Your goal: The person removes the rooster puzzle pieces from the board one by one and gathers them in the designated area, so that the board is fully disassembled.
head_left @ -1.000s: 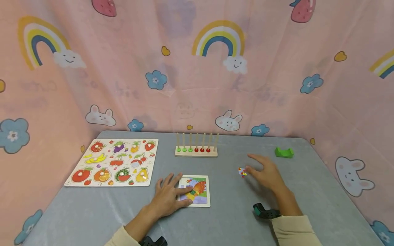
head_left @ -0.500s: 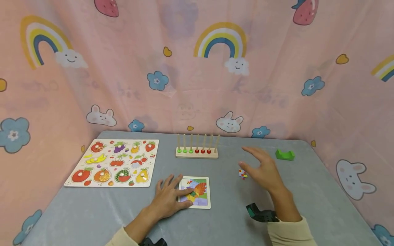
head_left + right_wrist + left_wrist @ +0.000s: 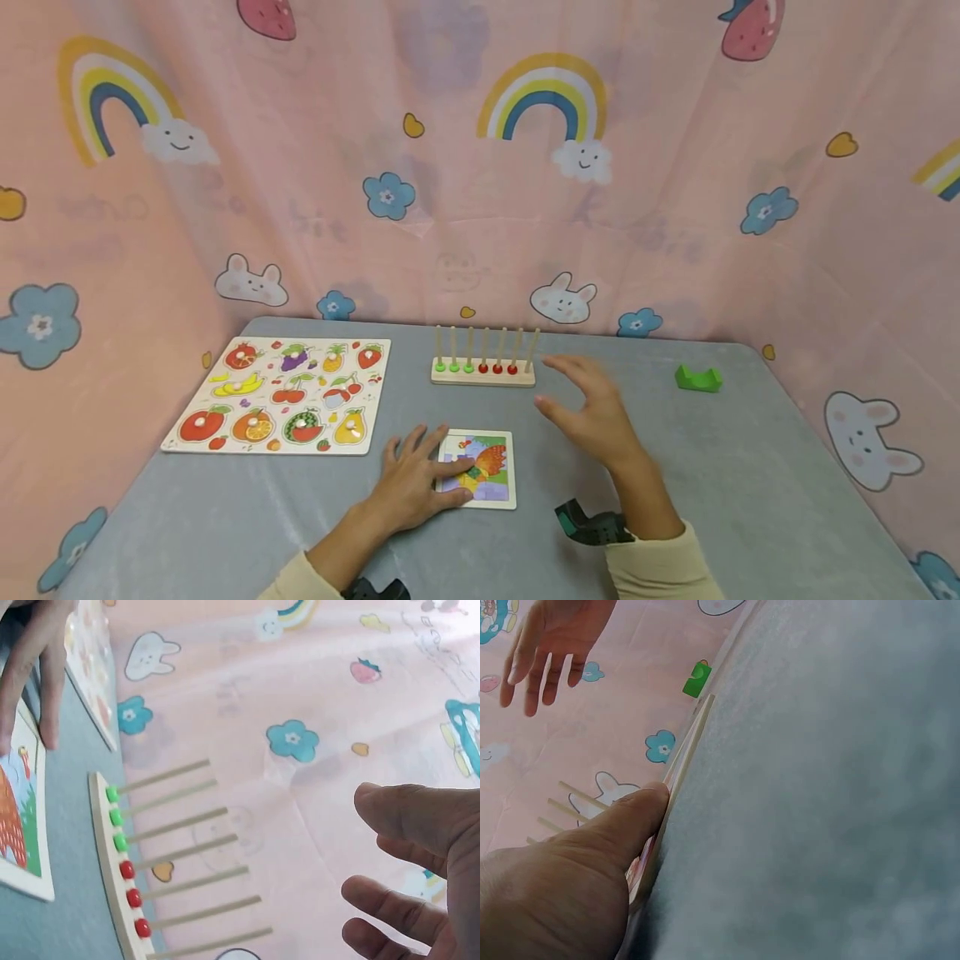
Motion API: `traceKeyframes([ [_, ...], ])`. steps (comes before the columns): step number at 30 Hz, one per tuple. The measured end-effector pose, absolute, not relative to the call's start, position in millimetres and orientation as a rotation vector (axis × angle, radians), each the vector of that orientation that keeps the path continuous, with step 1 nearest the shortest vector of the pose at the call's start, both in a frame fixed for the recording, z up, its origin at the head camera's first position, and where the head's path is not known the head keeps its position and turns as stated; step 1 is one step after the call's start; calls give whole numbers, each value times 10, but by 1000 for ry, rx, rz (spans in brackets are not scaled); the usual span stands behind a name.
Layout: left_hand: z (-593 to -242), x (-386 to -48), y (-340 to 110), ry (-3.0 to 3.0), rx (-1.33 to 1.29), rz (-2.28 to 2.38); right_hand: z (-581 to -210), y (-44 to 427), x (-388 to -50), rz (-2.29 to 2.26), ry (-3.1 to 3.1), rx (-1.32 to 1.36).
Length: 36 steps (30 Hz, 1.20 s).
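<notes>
- The person's left hand (image 3: 408,493) lies on the near part of the surface (image 3: 757,492), fingers (image 3: 454,467) spread wide, index finger and thumb reaching over the small picture puzzle (image 3: 492,487).
- That puzzle sits flat in its pale frame just in front of the person; the left hand covers part of the picture, so from here I can't quite tell how firmly it presses.
- The right hand (image 3: 594,414) hangs in the air to the right of the puzzle, thumb and fingers well apart, and I see nothing in its grasp.
- Behind the puzzle stands the peg rack (image 3: 483,377), green beads (image 3: 454,367) on three pegs, red beads (image 3: 498,368) on the next three.
- Over to the left lies the fruit board (image 3: 264,402).
- A green block (image 3: 698,380) sits far right, well apart from both hands.
</notes>
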<state>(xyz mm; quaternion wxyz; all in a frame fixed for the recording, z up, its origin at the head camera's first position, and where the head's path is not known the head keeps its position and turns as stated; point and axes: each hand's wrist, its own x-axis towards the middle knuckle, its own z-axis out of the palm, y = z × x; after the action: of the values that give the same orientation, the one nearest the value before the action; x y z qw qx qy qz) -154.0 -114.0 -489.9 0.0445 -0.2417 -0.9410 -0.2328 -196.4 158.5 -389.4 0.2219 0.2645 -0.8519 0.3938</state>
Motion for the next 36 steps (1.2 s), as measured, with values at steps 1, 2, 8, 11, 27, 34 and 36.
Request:
traceKeyframes([
  [1, -4898, -1539, -1139, -2875, -739, -709, -3901, 1557, -1963, 1095, -2358, 726],
  [2, -4897, -1539, -1137, -2875, -738, -706, -3909, 1528, -1964, 1103, -2363, 723],
  [8, -4896, -1533, -1137, -2865, -744, -688, -3998, 1356, -1987, 1167, -2401, 716],
  [11, -4902, -1536, -1133, -2867, -747, -688, -4073, 1279, -2006, 1196, -2411, 730],
  [27, -4909, -1551, -1129, -2822, -754, -707, -4469, 961, -2111, 1233, -2449, 829],
  [34, -4891, -1537, -1133, -2815, -759, -712, -4634, 891, -2098, 1223, -2535, 811],
  [36, -4892, -1536, -1135, -2813, -761, -714, -4667, 869, -2092, 1232, -2573, 795],
])
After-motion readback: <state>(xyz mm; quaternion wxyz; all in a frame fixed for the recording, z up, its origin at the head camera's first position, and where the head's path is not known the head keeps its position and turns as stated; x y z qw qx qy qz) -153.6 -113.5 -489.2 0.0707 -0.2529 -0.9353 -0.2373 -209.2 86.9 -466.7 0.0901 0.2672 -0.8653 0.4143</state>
